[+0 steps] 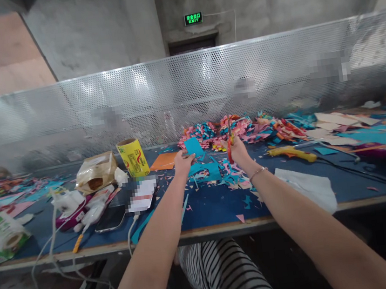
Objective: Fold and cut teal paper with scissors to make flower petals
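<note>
Apparently at paper-cutting step, you pinch blue paper (194,147) in left hand (183,163) above scrap-strewn table (218,208), right hand (240,152) grasping scissors (229,152) just apart; next cut likely calls for bringing both together.

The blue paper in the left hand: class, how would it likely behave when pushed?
The blue paper looks thin, so it is probably light and would likely bend if pushed. Its flat shape beyond the left hand suggests slight stiffness.

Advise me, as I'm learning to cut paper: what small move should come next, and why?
Probably bring the scissors toward the blue piece: the left hand holds it up, while the right hand has the scissors apart from it, blades pointing up.
</note>
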`<action>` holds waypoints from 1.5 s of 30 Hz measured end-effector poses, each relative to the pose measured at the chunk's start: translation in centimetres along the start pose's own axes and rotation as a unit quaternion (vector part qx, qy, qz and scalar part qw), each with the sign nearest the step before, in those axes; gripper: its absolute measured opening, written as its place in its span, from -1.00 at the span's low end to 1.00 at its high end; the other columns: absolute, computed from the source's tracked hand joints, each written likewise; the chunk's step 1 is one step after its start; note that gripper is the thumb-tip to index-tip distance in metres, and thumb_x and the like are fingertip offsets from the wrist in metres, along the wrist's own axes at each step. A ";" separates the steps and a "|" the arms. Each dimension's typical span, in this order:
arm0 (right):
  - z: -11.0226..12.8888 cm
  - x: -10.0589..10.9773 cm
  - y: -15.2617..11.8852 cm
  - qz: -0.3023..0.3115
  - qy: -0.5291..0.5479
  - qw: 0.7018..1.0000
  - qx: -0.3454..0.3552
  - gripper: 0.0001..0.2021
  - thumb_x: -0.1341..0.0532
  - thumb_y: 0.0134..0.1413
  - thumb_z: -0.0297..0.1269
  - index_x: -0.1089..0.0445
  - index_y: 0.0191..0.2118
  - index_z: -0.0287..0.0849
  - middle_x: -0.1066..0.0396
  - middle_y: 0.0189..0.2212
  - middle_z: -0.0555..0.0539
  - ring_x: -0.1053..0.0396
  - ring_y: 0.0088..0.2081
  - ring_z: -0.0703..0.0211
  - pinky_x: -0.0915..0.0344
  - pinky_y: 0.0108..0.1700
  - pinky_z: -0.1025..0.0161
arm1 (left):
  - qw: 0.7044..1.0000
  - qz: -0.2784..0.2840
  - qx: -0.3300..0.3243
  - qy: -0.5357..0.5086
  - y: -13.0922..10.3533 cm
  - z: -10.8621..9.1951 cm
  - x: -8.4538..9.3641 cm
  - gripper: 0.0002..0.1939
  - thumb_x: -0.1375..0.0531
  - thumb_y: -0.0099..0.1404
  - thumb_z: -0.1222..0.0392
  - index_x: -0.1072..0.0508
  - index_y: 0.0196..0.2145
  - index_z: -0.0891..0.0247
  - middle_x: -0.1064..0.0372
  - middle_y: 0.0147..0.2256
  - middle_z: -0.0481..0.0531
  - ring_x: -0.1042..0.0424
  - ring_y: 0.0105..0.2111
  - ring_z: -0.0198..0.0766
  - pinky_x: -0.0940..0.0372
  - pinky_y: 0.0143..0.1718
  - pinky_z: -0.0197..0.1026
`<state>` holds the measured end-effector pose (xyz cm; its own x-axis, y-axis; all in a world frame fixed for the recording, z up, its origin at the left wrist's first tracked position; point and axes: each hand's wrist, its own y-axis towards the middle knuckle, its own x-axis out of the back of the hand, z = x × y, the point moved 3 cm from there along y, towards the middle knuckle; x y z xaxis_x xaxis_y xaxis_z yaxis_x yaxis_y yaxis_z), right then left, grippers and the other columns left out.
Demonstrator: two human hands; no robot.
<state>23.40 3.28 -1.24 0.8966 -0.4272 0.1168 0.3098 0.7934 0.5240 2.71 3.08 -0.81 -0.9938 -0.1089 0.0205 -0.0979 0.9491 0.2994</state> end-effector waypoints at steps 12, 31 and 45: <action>0.0 -2.2 -1.6 0.142 0.004 0.990 -0.021 -0.71 -0.18 -0.17 -0.07 -0.11 -0.40 -0.13 -0.12 -0.59 0.12 -0.09 -0.54 0.32 -0.10 -0.47 0.32 | 0.980 0.031 0.095 -0.175 -0.5 0.3 -1.2 -0.79 -0.26 -0.03 0.28 -0.27 -0.44 0.28 -0.22 -0.66 -0.14 -0.35 -0.63 -0.37 -0.24 -0.52 -0.30; 2.3 -2.5 -2.7 0.104 -0.093 0.990 -0.012 -0.83 -0.13 -0.33 -0.31 -0.17 -0.46 -0.15 -0.23 -0.58 0.08 -0.16 -0.51 0.28 -0.08 -0.45 0.33 | 0.990 0.130 -0.027 -0.047 -1.9 -0.6 -2.6 -0.52 -0.28 -0.05 0.24 -0.35 -0.11 0.28 -0.34 -0.11 0.13 -0.39 -0.33 -0.28 -0.37 -0.34 -0.20; 0.3 -2.4 -1.7 0.097 -0.036 0.994 -0.045 -0.77 -0.20 -0.31 -0.25 -0.13 -0.46 -0.14 -0.13 -0.65 0.14 -0.10 -0.59 0.32 -0.07 -0.54 0.35 | 0.977 0.024 0.066 -0.202 -0.4 0.0 -1.3 -0.80 -0.19 0.00 0.30 -0.41 -0.33 0.31 -0.43 -0.41 0.05 -0.42 -0.33 -0.22 -0.38 -0.27 -0.11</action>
<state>20.64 2.86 -2.19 0.9184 -0.2899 0.2691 0.1634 0.8976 0.4094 3.99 2.81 -0.95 -0.9340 0.0374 -0.3554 -0.0299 0.9828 0.1821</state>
